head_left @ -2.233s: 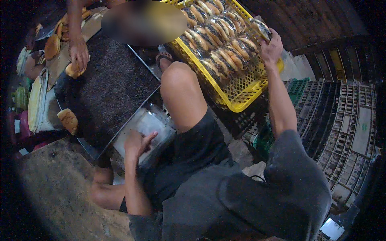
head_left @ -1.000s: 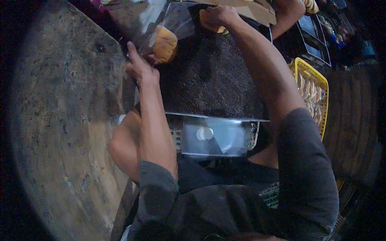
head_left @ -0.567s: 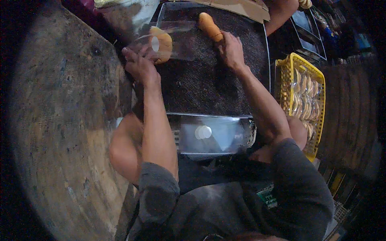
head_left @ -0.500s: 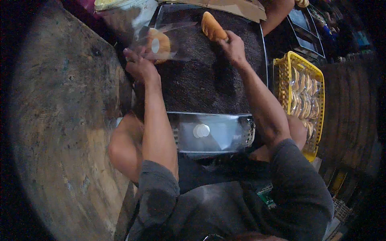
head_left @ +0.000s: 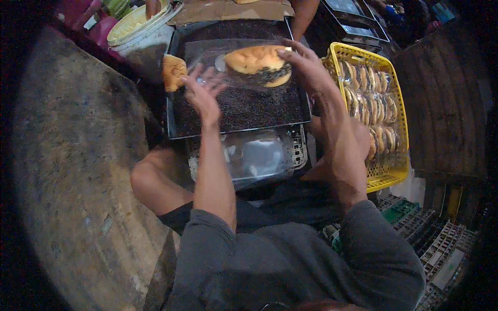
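Note:
My right hand [head_left: 306, 62] is closed on the right end of a filled bun [head_left: 257, 61], golden with a dark crumbly filling along its side. A clear plastic bag [head_left: 207, 54] shows around and left of the bun, partly blurred. My left hand [head_left: 204, 96] is blurred, palm up with its fingers spread, just below the bag. Its thumb points at a second bun [head_left: 174, 72] at the left rim of the tray; whether they touch I cannot tell. Both hands are above a wide black tray [head_left: 238, 109] covered with dark crumbs.
A yellow basket [head_left: 386, 179] at right holds rows of wrapped buns [head_left: 373, 98]. Below the tray, clear plastic bags [head_left: 254, 158] lie in a pale basket. Cardboard [head_left: 233, 10] and a white bucket [head_left: 135, 31] are at the back. Another person's arm [head_left: 305, 18] reaches in there.
The bun in my right hand has come left and lower, now showing its filling and the bag. My left hand has moved right and spread its fingers, off the bag it gripped. The view has shifted.

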The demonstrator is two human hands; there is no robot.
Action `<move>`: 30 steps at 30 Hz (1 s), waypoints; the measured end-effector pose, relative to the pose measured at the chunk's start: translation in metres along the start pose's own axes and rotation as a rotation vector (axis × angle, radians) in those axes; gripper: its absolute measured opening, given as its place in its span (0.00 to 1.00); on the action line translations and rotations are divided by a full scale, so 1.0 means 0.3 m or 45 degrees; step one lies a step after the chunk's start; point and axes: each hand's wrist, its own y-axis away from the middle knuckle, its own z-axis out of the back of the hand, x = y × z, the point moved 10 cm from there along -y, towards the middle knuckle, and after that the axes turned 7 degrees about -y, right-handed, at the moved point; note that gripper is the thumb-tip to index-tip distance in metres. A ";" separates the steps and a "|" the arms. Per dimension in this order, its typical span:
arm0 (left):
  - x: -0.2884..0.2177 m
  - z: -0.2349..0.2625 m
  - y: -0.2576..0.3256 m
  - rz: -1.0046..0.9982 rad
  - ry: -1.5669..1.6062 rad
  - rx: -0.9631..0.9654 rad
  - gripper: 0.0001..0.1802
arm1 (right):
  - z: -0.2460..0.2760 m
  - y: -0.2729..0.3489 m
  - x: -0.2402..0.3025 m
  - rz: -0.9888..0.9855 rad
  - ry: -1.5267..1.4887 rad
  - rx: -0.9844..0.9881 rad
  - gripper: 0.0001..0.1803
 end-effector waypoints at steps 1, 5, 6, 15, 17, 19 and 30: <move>0.040 -0.050 0.033 0.069 0.090 0.082 0.46 | -0.023 0.010 0.003 0.043 0.061 0.005 0.47; 0.163 -0.154 0.117 0.372 0.148 0.165 0.39 | -0.121 0.120 0.066 0.049 0.282 -0.128 0.39; 0.150 -0.153 0.125 0.400 0.272 0.101 0.38 | -0.145 0.163 0.164 0.394 0.534 -0.153 0.35; 0.233 -0.318 0.140 0.563 0.613 0.159 0.37 | -0.246 0.414 0.415 1.060 1.549 -0.278 0.30; 0.191 -0.437 0.193 0.512 0.274 0.223 0.31 | -0.211 0.417 0.375 0.972 1.938 -0.118 0.32; 0.071 -0.633 0.237 0.280 -0.142 0.544 0.38 | -0.011 0.363 0.322 0.794 1.983 -0.136 0.31; 0.320 -0.275 0.520 0.212 -1.960 1.656 0.35 | 1.141 1.256 -0.323 -1.076 1.379 -1.097 0.39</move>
